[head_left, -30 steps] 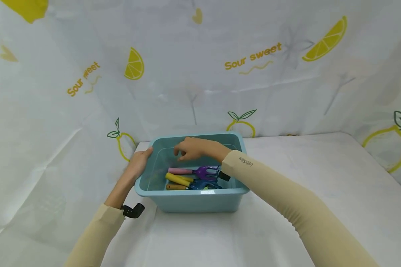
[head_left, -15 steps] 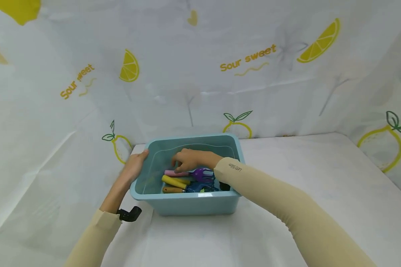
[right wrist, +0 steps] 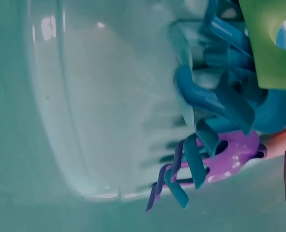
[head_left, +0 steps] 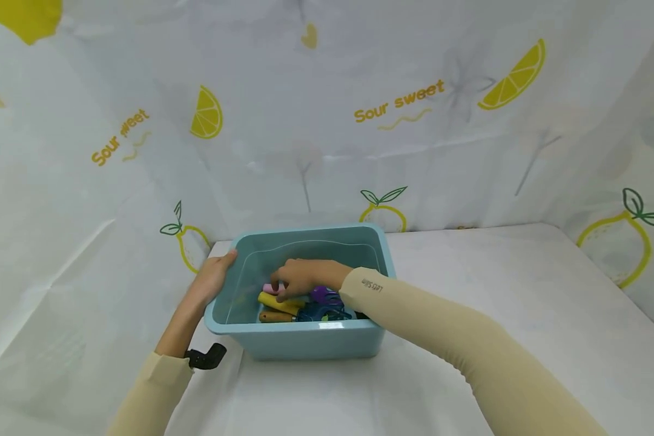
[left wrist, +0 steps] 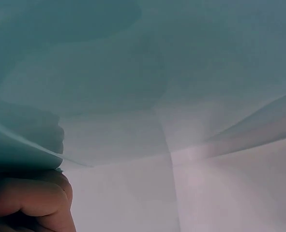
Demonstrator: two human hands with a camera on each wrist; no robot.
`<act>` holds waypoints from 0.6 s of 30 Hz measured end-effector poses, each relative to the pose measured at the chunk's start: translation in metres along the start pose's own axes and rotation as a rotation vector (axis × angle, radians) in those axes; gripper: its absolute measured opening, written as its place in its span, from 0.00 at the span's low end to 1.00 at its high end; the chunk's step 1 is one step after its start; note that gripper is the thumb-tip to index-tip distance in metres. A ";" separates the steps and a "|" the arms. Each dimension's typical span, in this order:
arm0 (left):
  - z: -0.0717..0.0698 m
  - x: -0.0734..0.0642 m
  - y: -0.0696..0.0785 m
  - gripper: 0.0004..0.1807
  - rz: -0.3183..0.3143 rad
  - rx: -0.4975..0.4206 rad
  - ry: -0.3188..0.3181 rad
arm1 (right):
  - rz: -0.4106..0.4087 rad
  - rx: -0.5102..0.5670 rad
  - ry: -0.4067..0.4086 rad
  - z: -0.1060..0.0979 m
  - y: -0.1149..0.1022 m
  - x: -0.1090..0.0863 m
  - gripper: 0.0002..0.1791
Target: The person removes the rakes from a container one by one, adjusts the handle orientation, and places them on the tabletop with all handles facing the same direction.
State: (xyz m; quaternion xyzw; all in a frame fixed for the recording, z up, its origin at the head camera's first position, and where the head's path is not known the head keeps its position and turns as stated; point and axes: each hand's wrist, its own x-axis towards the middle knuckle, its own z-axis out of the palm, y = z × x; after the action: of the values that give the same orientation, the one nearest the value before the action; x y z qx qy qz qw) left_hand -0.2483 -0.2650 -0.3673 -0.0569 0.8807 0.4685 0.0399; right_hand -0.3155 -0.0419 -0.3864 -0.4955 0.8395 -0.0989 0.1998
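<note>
The purple fork [head_left: 325, 295] lies in the blue bin [head_left: 310, 344], pink handle [head_left: 271, 289] toward nine o'clock; the right grip [head_left: 303, 276] bends over that handle, though whether it pinches cannot be told. The left grip [head_left: 211, 277] clasps the bin at ten o'clock.

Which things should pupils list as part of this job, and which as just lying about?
Seemingly in the job:
blue tub, rim in left grip
pink-handled purple fork and yellow handle, under right grip

Seemingly just there:
brown-handled tool
green piece
lemon-print sheet
</note>
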 end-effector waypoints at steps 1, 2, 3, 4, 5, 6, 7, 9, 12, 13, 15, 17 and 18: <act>0.000 0.000 -0.001 0.33 0.004 -0.002 0.000 | 0.001 0.003 -0.006 0.002 -0.001 0.001 0.17; 0.000 0.000 -0.002 0.32 0.008 -0.006 -0.001 | -0.001 0.009 -0.015 0.003 -0.001 0.002 0.17; 0.000 0.000 -0.003 0.32 0.014 -0.009 -0.003 | -0.005 0.016 -0.022 0.005 -0.002 0.003 0.17; 0.000 -0.001 -0.003 0.32 0.016 -0.012 -0.006 | -0.012 0.020 -0.027 0.006 -0.002 0.004 0.17; 0.000 -0.001 -0.003 0.31 0.016 -0.015 -0.007 | -0.021 0.027 -0.031 0.007 -0.003 0.004 0.17; 0.001 -0.001 -0.003 0.32 0.014 -0.018 -0.006 | -0.028 0.032 -0.034 0.007 -0.004 0.004 0.17; 0.001 -0.001 -0.003 0.33 0.015 -0.018 -0.008 | -0.031 0.034 -0.036 0.008 -0.004 0.005 0.17; 0.002 -0.002 -0.002 0.35 0.018 -0.020 -0.012 | -0.027 0.031 -0.040 0.009 -0.004 0.004 0.18; 0.002 -0.002 0.000 0.36 0.027 -0.018 -0.015 | -0.003 0.026 -0.047 0.010 -0.004 0.004 0.18; 0.002 -0.002 0.001 0.36 0.031 -0.016 -0.014 | 0.006 0.033 -0.047 0.011 -0.004 0.003 0.18; 0.002 -0.002 0.001 0.33 0.028 -0.009 -0.008 | 0.022 0.052 -0.049 0.012 -0.004 0.003 0.20; 0.001 -0.001 0.001 0.31 0.023 -0.008 -0.006 | 0.041 0.076 -0.054 0.014 -0.004 0.003 0.22; 0.001 -0.001 0.001 0.31 0.022 -0.008 -0.005 | 0.053 0.093 -0.057 0.015 -0.004 0.002 0.23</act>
State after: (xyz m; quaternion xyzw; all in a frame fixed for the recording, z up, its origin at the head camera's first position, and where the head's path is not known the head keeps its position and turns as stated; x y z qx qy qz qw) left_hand -0.2471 -0.2631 -0.3668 -0.0461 0.8793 0.4725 0.0369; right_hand -0.3069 -0.0455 -0.3993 -0.4660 0.8407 -0.1184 0.2491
